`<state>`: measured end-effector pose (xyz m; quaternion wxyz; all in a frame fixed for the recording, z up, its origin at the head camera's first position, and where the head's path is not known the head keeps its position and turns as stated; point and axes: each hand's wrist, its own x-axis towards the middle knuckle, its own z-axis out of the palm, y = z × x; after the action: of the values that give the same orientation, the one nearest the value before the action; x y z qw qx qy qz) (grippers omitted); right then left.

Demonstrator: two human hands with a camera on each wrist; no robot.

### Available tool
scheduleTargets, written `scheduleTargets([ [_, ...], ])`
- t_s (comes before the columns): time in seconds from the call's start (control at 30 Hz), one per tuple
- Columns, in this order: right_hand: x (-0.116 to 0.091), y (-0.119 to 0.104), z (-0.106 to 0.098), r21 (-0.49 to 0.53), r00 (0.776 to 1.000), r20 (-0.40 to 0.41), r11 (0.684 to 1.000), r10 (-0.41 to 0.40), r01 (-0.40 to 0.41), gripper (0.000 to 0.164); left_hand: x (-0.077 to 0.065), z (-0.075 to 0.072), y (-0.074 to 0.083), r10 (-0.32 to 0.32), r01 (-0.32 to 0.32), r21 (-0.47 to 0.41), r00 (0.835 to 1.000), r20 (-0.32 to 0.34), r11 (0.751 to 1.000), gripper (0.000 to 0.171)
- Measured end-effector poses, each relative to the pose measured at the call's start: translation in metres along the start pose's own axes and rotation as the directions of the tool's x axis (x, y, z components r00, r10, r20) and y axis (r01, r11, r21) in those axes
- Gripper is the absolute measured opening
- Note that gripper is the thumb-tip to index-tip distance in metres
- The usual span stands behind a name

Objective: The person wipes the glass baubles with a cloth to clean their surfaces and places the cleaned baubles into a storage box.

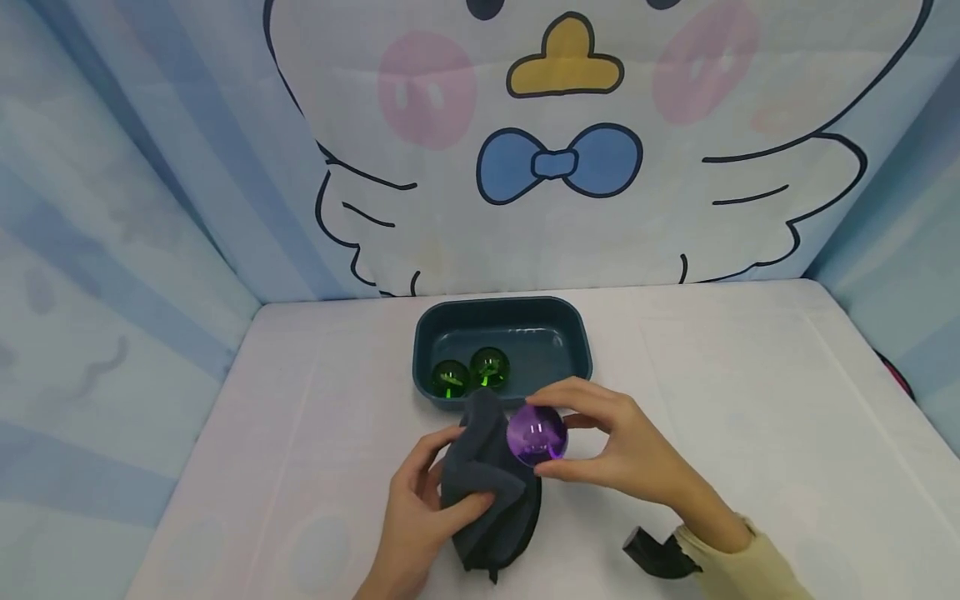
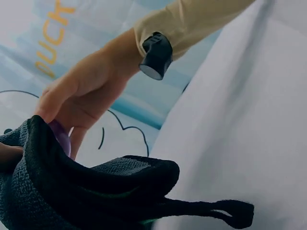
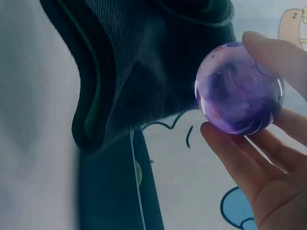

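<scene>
A clear purple ball (image 1: 537, 435) is pinched between the thumb and fingers of my right hand (image 1: 618, 437). It sits against or just beside a dark grey-blue cloth (image 1: 491, 492) with black edging and a small loop, which my left hand (image 1: 427, 508) grips from the left, thumb on top. In the right wrist view the purple ball (image 3: 240, 88) appears close to the cloth (image 3: 148, 72), and the fingers stand around its sides. In the left wrist view the cloth (image 2: 96, 187) hides most of the ball (image 2: 60, 139) and most of my left hand.
Behind the hands stands a dark teal tray (image 1: 525, 312) holding two clear green balls, one (image 1: 450, 379) at its left front corner and another (image 1: 490, 367) beside it. A black strap-like piece (image 1: 660, 554) sits at my right sleeve. A printed curtain (image 1: 555, 233) borders the white table (image 1: 720, 375).
</scene>
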<state>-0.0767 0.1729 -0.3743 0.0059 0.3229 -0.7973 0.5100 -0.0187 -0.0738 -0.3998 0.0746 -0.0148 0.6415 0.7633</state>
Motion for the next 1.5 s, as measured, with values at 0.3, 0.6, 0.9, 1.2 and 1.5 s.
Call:
scheduleTargets([
  [0.3, 0.008, -0.005, 0.012, 0.057, 0.993, 0.070, 0.994, -0.097, 0.093, 0.057, 0.002, 0.002, 0.004, -0.053, 0.055, -0.047, 0.998, 0.031, 0.997, 0.065],
  [0.6, 0.010, -0.003, 0.017, 0.002, 0.981, 0.085, 0.984, -0.175, 0.175, 0.058, 0.003, 0.002, 0.007, -0.072, 0.075, -0.068, 0.997, 0.041, 0.995, 0.066],
  [0.9, 0.009, 0.000, 0.031, -0.045, 0.962, 0.042, 0.961, -0.271, 0.273, 0.069, 0.006, 0.001, 0.008, -0.083, 0.086, -0.105, 0.996, 0.030, 0.991, 0.068],
  [1.2, 0.005, 0.001, 0.033, -0.071, 0.944, -0.022, 0.943, -0.328, 0.326, 0.053, 0.005, 0.004, 0.011, -0.066, 0.077, -0.136, 0.994, 0.083, 0.988, 0.068],
  [1.5, -0.001, 0.000, 0.036, -0.091, 0.952, -0.034, 0.949, -0.305, 0.301, 0.064, 0.006, 0.004, 0.010, -0.092, 0.100, -0.120, 0.993, 0.070, 0.988, 0.063],
])
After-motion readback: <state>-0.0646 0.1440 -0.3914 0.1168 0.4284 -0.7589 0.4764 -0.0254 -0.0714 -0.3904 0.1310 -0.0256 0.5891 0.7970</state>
